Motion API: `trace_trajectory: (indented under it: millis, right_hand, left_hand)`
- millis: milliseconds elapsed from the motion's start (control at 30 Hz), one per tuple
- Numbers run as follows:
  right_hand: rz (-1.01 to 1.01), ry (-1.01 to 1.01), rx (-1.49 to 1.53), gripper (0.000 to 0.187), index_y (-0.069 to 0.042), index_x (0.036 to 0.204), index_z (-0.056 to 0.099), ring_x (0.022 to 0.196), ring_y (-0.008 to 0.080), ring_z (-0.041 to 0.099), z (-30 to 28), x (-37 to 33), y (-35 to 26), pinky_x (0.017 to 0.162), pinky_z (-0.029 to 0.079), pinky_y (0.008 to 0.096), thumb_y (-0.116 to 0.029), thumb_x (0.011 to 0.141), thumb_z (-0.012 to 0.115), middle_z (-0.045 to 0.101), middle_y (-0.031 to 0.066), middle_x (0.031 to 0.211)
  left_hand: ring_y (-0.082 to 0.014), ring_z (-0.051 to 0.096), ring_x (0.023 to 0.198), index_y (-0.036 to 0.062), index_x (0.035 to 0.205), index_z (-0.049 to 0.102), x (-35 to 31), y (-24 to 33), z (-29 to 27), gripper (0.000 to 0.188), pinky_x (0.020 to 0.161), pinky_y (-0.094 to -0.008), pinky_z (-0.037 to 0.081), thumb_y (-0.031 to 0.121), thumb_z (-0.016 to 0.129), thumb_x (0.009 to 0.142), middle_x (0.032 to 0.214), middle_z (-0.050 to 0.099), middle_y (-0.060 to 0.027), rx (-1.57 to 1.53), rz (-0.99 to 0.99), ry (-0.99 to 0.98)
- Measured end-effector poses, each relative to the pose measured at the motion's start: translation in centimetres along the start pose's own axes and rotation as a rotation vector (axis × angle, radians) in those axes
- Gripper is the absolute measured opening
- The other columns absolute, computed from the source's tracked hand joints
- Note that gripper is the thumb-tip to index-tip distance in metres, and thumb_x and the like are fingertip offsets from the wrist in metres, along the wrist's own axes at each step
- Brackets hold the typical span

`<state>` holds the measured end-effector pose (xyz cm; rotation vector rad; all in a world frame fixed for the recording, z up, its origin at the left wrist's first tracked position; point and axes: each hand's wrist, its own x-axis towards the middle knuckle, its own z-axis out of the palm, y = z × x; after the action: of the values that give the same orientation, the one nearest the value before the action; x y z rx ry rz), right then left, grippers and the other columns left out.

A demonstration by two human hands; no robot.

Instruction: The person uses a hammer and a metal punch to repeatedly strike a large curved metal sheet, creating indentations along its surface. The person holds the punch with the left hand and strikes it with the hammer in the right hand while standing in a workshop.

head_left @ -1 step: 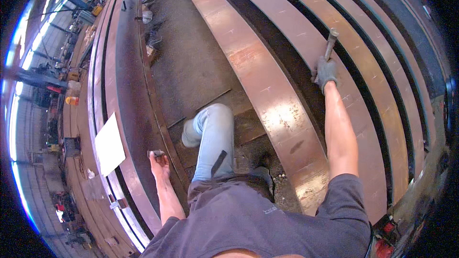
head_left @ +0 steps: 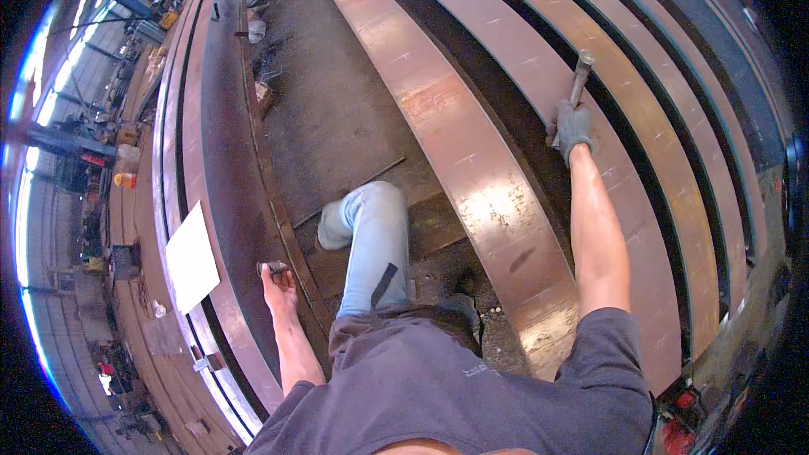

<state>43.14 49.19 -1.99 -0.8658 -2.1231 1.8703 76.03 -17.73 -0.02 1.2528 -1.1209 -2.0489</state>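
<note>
My gloved right hand (head_left: 574, 127) is closed around a short grey metal rod with a wider round end (head_left: 581, 76). The rod points up and away from the fist, over a long steel strip (head_left: 619, 168). Whether the hand rests on that strip I cannot tell. At the left, my bare left hand (head_left: 280, 286) curls its fingers around a small dark cylindrical piece (head_left: 273, 268). That hand is beside the dark upright face of a steel beam (head_left: 240, 160); its fingers partly hide the piece.
Long steel strips run side by side on the right, with dark gaps between them. A nearer strip (head_left: 472, 160) passes by my bent knee (head_left: 375, 202). A white sheet (head_left: 192, 259) lies on the left beam. Red items (head_left: 678, 434) sit at lower right.
The view has shifted very slightly. Both hands keep their places and what they hold.
</note>
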Motion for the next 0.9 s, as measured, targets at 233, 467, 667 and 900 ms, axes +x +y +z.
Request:
trace_trajectory:
  millis: [233, 467, 667, 900]
  right_hand:
    - [0.018, 0.011, -0.035, 0.023, -0.005, 0.093, 0.053, 0.045, 0.0180, 0.055, 0.3, 0.8, -0.6, 0.037, 0.043, 0.0350, -0.027, 0.095, 0.061, 0.058, 0.0062, 0.066]
    - [0.093, 0.248, -0.253, 0.030, -0.006, 0.099, 0.055, 0.046, 0.0167, 0.055, 0.7, -0.8, -1.6, 0.038, 0.043, 0.0349, -0.034, 0.095, 0.066, 0.056, 0.0042, 0.066]
    - [0.169, 0.441, -0.562, 0.030, -0.009, 0.107, 0.055, 0.044, 0.0155, 0.049, -0.4, -2.0, -2.5, 0.037, 0.038, 0.0344, -0.035, 0.097, 0.064, 0.051, 0.0021, 0.064]
    - [0.302, 0.524, -0.933, 0.036, -0.008, 0.111, 0.057, 0.046, 0.0175, 0.053, -2.2, -1.7, 0.0, 0.039, 0.041, 0.0367, -0.040, 0.095, 0.061, 0.055, 0.0048, 0.069]
  left_hand:
    - [-0.0165, 0.071, 0.090, 0.0133, 0.107, 0.068, 6.8, 1.6, 15.2, 0.022, 0.079, -0.0321, 0.059, 0.034, 0.070, 0.100, 0.098, 0.073, -0.0023, 0.085, 0.028, -0.399]
    - [-0.0179, 0.068, 0.101, 0.0119, 0.123, 0.062, 18.0, 4.2, 34.1, 0.030, 0.085, -0.0350, 0.056, 0.034, 0.064, 0.103, 0.114, 0.071, -0.0049, 0.224, 0.021, -0.788]
    - [-0.0234, 0.063, 0.110, 0.0064, 0.133, 0.055, 27.9, 2.8, 48.9, 0.048, 0.096, -0.0393, 0.049, 0.038, 0.068, 0.099, 0.115, 0.066, -0.0087, 0.384, -0.126, -1.127]
    - [-0.0244, 0.067, 0.109, 0.0039, 0.134, 0.055, 30.9, 4.3, 56.7, 0.065, 0.092, -0.0390, 0.054, 0.044, 0.079, 0.090, 0.115, 0.069, -0.0102, 0.533, -0.277, -1.388]
